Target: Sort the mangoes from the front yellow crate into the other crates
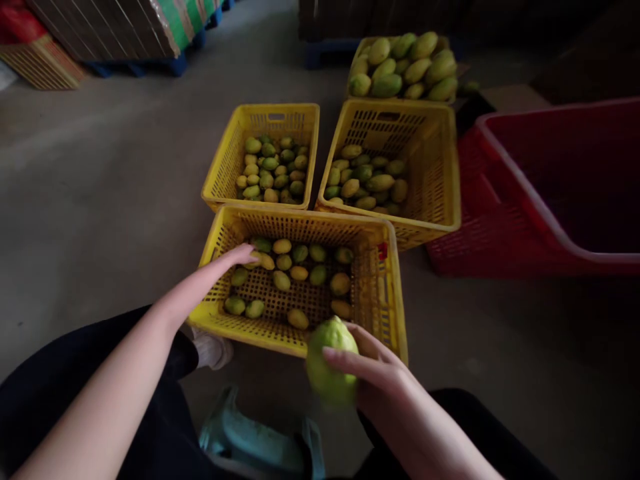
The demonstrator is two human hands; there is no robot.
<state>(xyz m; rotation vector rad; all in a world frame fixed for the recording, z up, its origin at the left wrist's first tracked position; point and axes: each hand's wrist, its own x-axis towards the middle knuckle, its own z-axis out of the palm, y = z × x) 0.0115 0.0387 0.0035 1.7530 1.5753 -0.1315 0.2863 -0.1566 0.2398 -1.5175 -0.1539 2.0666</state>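
Note:
A large yellow-green, bumpy-skinned citron-like fruit (332, 363) is in my right hand (383, 367), raised over the near edge of the front yellow crate (285, 343). My thumb lies across its side. At the far left inside that crate, my left hand (244, 254) is closed on a yellow citron-like fruit (253, 261); its fingertips are partly hidden. Touching that fruit is another yellow one (267, 261), with a green one (261, 244) just behind. Several more green and yellow fruits (299, 273) lie loose on the crate's slotted floor.
Behind stand two yellow crates (213, 180) (447, 167) partly filled with similar fruits, and a heaped crate (351, 87) farther back. A large red bin (465, 233) is on the right. A turquoise stool (255, 437) sits between my legs. Loaded blue pallets (175, 65) line the back.

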